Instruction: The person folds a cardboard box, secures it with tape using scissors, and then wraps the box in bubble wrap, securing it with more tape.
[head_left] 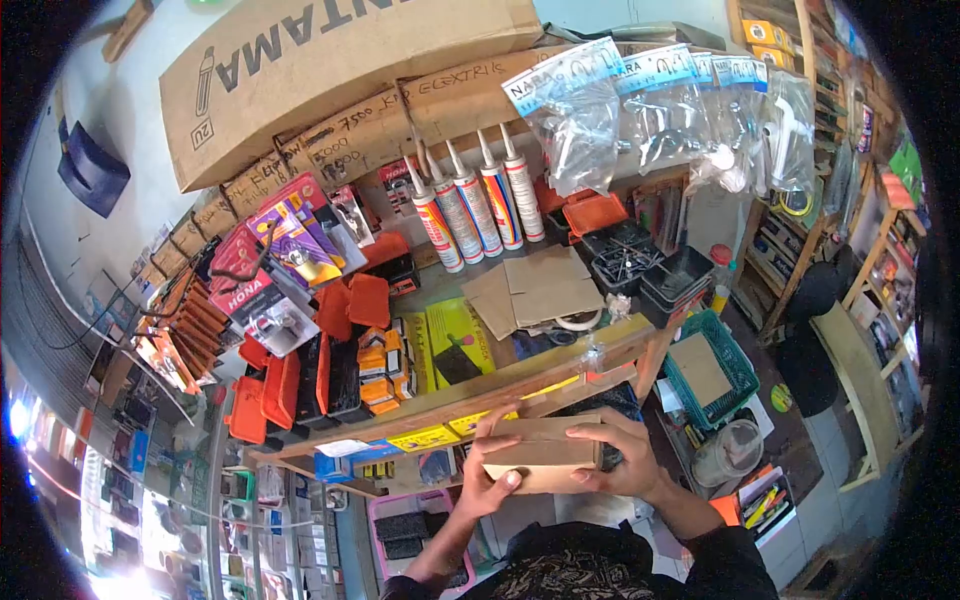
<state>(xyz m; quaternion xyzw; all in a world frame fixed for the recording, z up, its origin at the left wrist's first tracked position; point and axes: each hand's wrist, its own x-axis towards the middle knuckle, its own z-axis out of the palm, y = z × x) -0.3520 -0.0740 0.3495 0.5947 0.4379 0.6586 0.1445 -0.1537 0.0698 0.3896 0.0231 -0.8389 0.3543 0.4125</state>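
- A plain brown cardboard box [545, 455], smooth and oblong, was between both hands, in front of the dark shirt [590, 565]
- The left hand [485, 470] gripped its left end, thumb pressed on the near face, fingers bent around the top
- The right hand [630, 455] gripped the right end, its fingers curled over the top, the wrist angled in from a dark sleeve
- Below and to the left, a pink plastic basket [374, 510] held dark, rough-looking blocks [405, 535]
- Off to the right, a green mesh basket [745, 355] held a flat cardboard piece [700, 368], with a round translucent tub [735, 450] near it
- Beyond the wooden rail [480, 395] lay small orange-and-white boxes [385, 370], beside black cases with orange lids [282, 390]
- A black tray [625, 255] held small metal pieces
- Five nozzled tubes [477, 215] stood upright in a row
- Farther back, clear plastic packets [575, 130] hung near a large printed carton [330, 75]
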